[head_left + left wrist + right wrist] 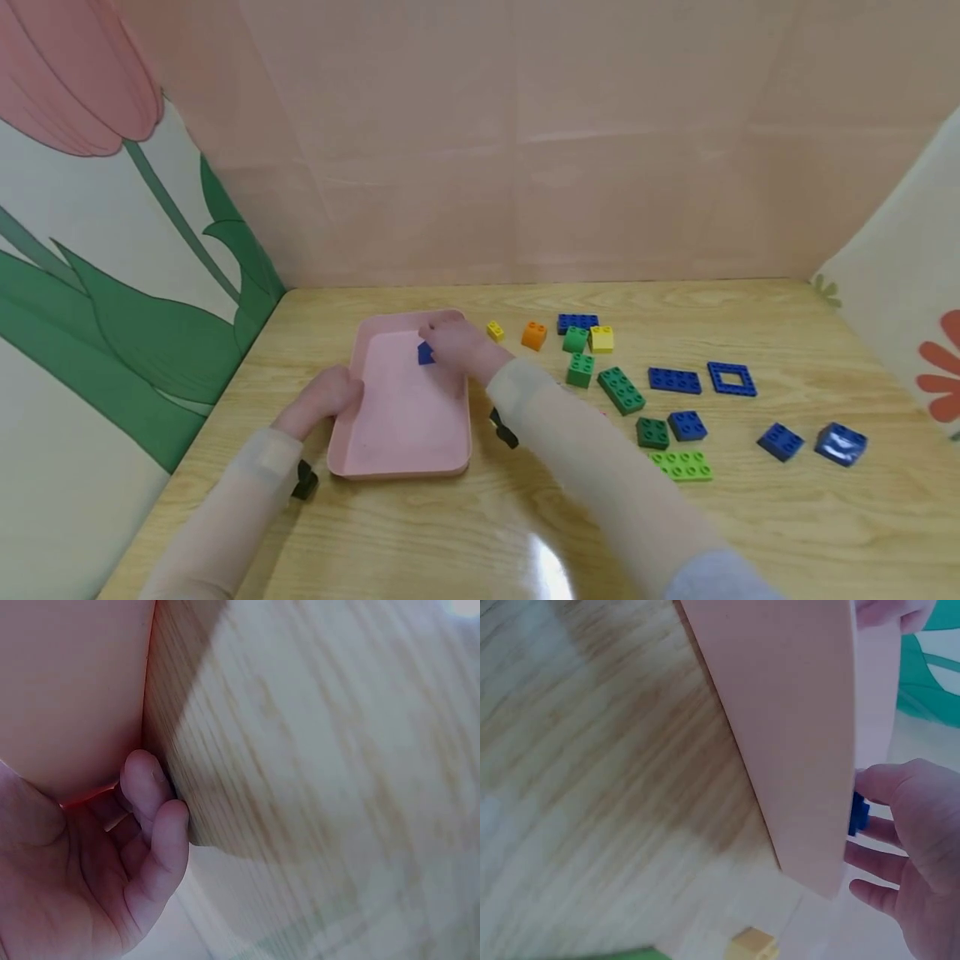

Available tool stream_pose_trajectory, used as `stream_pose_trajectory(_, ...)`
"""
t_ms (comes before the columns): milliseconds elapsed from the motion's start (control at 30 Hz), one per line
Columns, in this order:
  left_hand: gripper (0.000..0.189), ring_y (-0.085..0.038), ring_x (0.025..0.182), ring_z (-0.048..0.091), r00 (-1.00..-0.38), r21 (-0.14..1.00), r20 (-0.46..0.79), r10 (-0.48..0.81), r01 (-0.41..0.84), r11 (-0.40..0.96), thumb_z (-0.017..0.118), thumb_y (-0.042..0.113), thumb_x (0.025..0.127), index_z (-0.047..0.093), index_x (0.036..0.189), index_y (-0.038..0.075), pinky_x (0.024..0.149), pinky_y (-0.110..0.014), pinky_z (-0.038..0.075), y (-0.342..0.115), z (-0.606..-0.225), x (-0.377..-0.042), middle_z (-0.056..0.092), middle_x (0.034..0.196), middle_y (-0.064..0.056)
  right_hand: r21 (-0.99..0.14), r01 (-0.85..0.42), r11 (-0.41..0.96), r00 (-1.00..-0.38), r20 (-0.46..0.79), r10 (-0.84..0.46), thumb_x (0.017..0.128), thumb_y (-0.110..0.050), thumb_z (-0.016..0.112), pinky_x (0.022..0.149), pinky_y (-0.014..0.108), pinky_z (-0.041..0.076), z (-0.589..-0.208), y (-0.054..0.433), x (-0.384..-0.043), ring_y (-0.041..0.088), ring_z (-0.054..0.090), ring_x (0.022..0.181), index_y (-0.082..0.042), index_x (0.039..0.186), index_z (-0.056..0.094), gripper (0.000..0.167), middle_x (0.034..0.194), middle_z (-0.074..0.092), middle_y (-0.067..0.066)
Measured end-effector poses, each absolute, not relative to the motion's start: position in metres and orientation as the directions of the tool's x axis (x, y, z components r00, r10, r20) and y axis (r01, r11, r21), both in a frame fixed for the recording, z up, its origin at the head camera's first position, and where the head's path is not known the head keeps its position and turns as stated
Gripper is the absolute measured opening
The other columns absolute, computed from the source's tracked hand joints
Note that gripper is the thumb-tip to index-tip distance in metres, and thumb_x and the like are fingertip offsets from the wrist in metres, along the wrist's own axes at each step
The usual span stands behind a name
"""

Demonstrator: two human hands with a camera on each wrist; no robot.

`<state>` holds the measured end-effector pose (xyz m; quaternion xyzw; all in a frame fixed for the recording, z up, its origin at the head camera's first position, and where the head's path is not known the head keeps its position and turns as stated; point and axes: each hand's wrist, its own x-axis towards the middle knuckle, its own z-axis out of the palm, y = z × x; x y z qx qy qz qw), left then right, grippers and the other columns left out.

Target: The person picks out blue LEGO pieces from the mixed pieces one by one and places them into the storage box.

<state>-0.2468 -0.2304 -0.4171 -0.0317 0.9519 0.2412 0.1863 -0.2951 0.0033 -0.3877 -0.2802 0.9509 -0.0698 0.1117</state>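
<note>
A pink tray lies on the left part of the table. My left hand grips its left rim; in the left wrist view, curled fingers are at the outside of the wall. Reaching over the tray's far right side, my right hand holds a small blue brick above or at the tray floor. The right wrist view shows this blue brick between thumb and fingers, partly hidden by the tray wall; whether it touches the floor is hidden.
Right of the tray lie a yellow brick, an orange brick, several green ones including a long green brick, and several blue pieces including a square blue frame. A pink cloth wall closes the table's back.
</note>
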Motion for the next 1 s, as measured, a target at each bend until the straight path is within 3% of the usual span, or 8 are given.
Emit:
stream_pose_trajectory(133, 0.029, -0.023, 0.063, 0.055, -0.926, 0.455, -0.377, 0.031, -0.156, 0.877, 0.039, 0.018, 0.093, 0.053, 0.100, -0.006, 0.054, -0.030, 0.043, -0.232, -0.416, -0.246, 0.054, 0.079, -0.014, -0.021, -0.617, 0.787, -0.779, -0.128, -0.614, 0.100, -0.026, 0.053, 0.106, 0.036, 0.034, -0.383, 0.006, -0.297, 0.024, 0.045, 0.128, -0.011, 0.144, 0.044, 0.047, 0.142, 0.046, 0.009)
stream_pose_trajectory(400, 0.026, -0.022, 0.061, 0.052, -0.932, 0.455, -0.360, 0.046, -0.132, 0.881, 0.039, 0.018, 0.090, 0.054, 0.094, -0.003, 0.053, -0.030, 0.041, -0.237, -0.419, -0.245, 0.053, 0.075, -0.012, -0.112, -0.633, 0.766, -0.764, -0.071, -0.642, 0.098, -0.020, 0.057, 0.097, 0.041, 0.044, -0.365, 0.027, -0.300, 0.028, 0.053, 0.118, -0.007, 0.142, 0.046, 0.047, 0.139, 0.049, 0.014)
stream_pose_trajectory(667, 0.025, -0.023, 0.062, 0.053, -0.936, 0.427, -0.348, 0.050, -0.111, 0.897, 0.039, 0.018, 0.089, 0.054, 0.089, -0.002, 0.055, -0.031, 0.041, -0.239, -0.419, -0.244, 0.053, 0.075, -0.013, -0.060, -0.674, 0.736, -0.738, 0.010, -0.675, 0.098, -0.020, 0.057, 0.092, 0.040, 0.048, -0.346, 0.059, -0.299, 0.030, 0.057, 0.113, -0.002, 0.138, 0.048, 0.045, 0.135, 0.051, 0.018)
stream_pose_trajectory(900, 0.024, -0.022, 0.060, 0.053, -0.936, 0.424, -0.349, 0.034, -0.126, 0.897, 0.040, 0.019, 0.089, 0.054, 0.088, -0.001, 0.053, -0.030, 0.041, -0.240, -0.419, -0.244, 0.053, 0.074, -0.012, -0.028, -0.694, 0.720, -0.720, 0.039, -0.693, 0.096, -0.017, 0.060, 0.084, 0.038, 0.051, -0.335, 0.090, -0.292, 0.028, 0.062, 0.094, 0.001, 0.135, 0.049, 0.044, 0.126, 0.054, 0.019)
stream_pose_trajectory(1000, 0.024, -0.022, 0.059, 0.052, -0.936, 0.421, -0.351, 0.031, -0.128, 0.898, 0.040, 0.019, 0.089, 0.054, 0.086, 0.000, 0.052, -0.030, 0.041, -0.240, -0.420, -0.244, 0.053, 0.073, -0.012, -0.015, -0.691, 0.723, -0.723, 0.043, -0.690, 0.096, -0.018, 0.061, 0.085, 0.039, 0.051, -0.336, 0.104, -0.293, 0.029, 0.062, 0.096, 0.002, 0.135, 0.049, 0.045, 0.126, 0.054, 0.019)
